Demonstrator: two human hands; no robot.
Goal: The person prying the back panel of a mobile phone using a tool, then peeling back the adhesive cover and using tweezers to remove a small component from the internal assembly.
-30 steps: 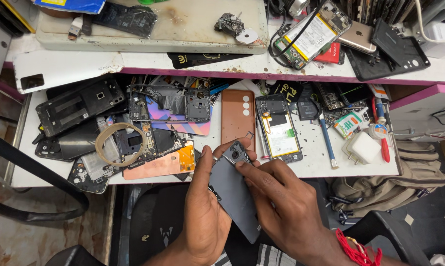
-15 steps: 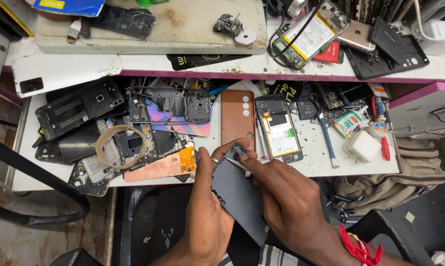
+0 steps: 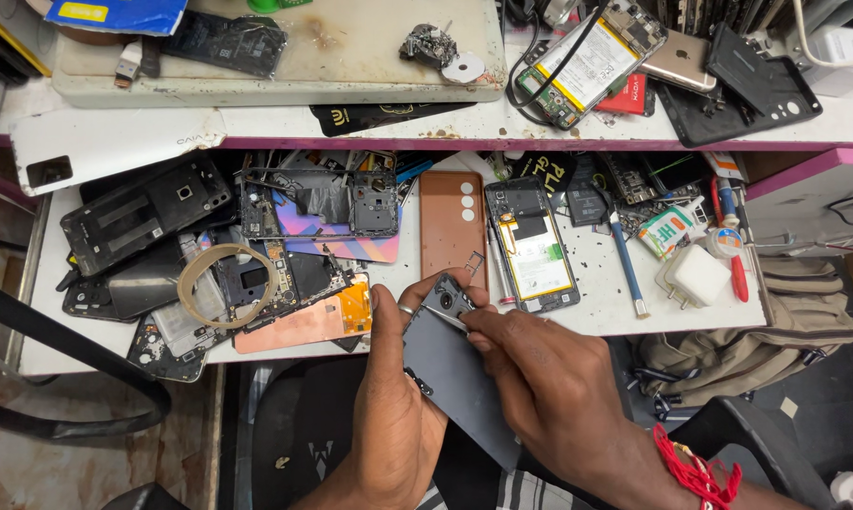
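Both hands (image 3: 474, 378) gripping grey phone (image 3: 455, 373), beyond crowded worktop's (image 3: 615, 316) edge

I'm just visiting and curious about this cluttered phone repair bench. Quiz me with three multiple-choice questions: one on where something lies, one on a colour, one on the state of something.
1. Where does the brown phone back cover lie?
A. Just left of the opened phone
B. On the floor
C. In the person's lap

2. What colour is the thread band on the right hand's wrist?
A. Blue
B. Red
C. White

3. How is the dark grey phone held?
A. Lying untouched on the bench
B. By one hand only
C. By the left hand, with the right hand at its camera end

Answers: 1 A, it sits beside the opened phone. 2 B, the band is plainly red. 3 C, both hands touch it.
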